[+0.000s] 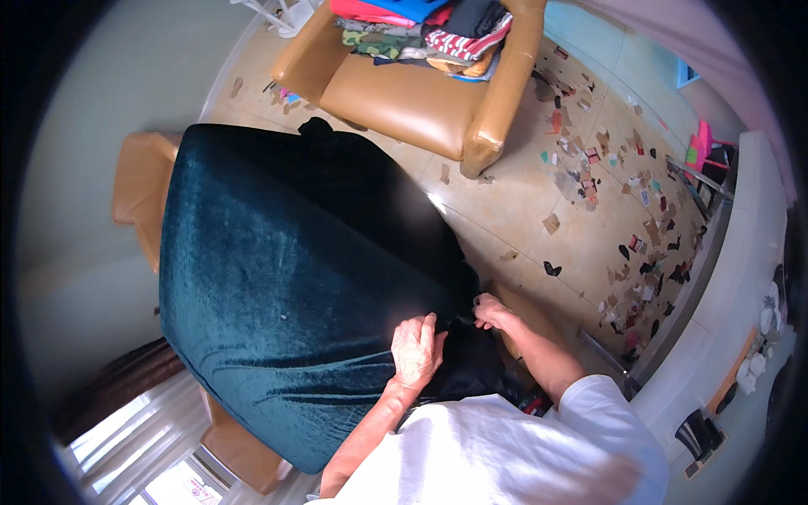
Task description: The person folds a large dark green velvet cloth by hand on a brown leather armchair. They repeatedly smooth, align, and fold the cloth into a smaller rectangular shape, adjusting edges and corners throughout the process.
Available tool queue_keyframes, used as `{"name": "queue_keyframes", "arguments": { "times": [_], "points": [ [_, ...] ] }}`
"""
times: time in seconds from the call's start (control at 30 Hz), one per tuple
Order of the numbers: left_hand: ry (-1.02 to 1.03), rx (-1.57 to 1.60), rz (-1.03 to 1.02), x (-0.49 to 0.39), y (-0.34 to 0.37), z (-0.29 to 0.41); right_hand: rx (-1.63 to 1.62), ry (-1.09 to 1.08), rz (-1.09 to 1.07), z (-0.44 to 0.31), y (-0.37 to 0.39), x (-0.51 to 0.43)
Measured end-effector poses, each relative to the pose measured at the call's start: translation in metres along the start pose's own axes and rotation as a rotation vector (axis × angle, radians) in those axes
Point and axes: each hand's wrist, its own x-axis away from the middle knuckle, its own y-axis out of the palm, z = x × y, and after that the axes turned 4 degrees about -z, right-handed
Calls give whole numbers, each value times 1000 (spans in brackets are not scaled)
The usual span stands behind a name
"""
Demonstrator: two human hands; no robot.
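A large dark teal velvet cover (pixel 271 265) is draped over something large in front of me; what lies beneath is hidden. At its near right edge my left hand (pixel 418 350) rests on the velvet with its fingers curled, pinching a fold. Just right of it, my right hand (pixel 489 310) grips the edge of the cover between thumb and fingers. Dark cloth lies bunched below and between the two hands.
A tan leather armchair (pixel 404 95) with folded clothes (pixel 398 44) stands beyond the cover. Parts of tan chairs (pixel 142 183) show at the left. Paper scraps and peeling patches dot the tiled floor (pixel 511 214). A white ledge (pixel 726 252) runs along the right.
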Motion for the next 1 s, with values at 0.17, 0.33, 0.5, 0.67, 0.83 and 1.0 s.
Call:
{"name": "queue_keyframes", "arguments": {
  "times": [0.17,0.33,0.5,0.67,0.83,1.0],
  "points": [
    [5,-9,-34,-6,-2,0,235,-280,83,-9,0,-6],
    [-15,12,-16,-5,0,1,-63,-372,373,-4,6,-7],
    [-35,43,-10,-3,0,0,-1181,-352,322,35,-27,17],
    [-29,75,-17,-9,-6,6,-674,-684,139,57,-53,68],
    [65,235,-131,-25,-3,32,-140,-807,41,-2,-24,157],
    [-74,321,-370,-30,12,39,-85,-956,196,8,-2,152]
  ]
}}
